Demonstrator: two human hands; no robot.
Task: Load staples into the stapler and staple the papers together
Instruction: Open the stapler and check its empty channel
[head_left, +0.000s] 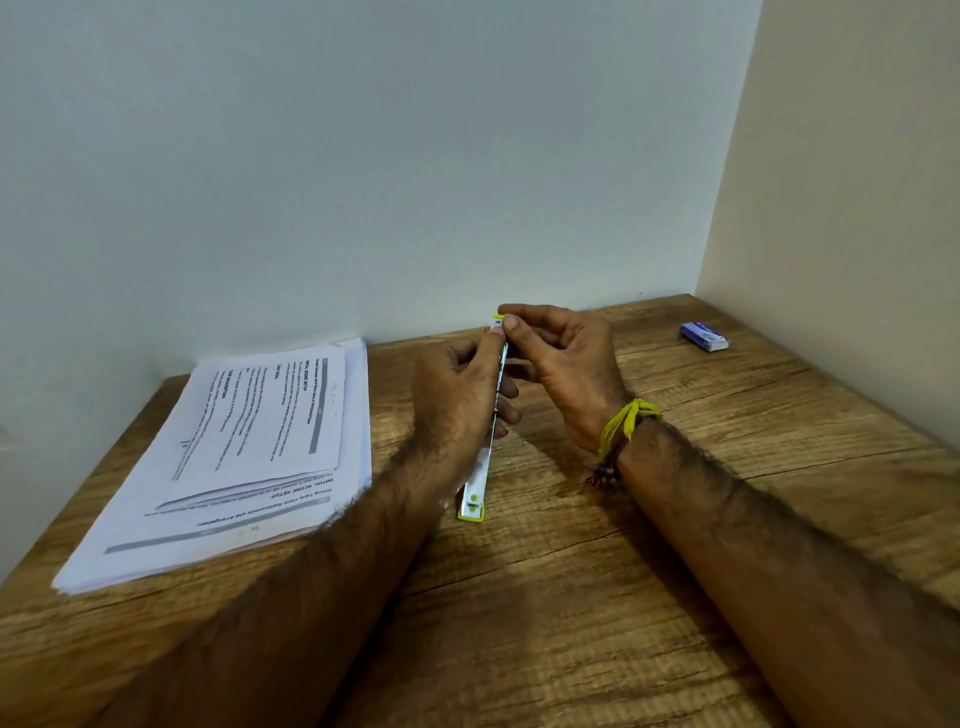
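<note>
While the wooden surface (571, 597) runs back to two walls at its far right corner, your paper stack (244, 457) lies at the left. Your left hand (457, 410) curls round the long white-and-green stapler (480, 483), lifted at centre, and your right hand (561, 358) pinches its far tip. A small blue staple box (704, 336) lies closed, well apart, far right.

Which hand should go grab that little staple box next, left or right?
Right, probably. The staple box lies at the table's far right, on the right hand's side, and that hand only pinches the stapler's top end. The left hand grips the stapler's body and can keep holding it.
</note>
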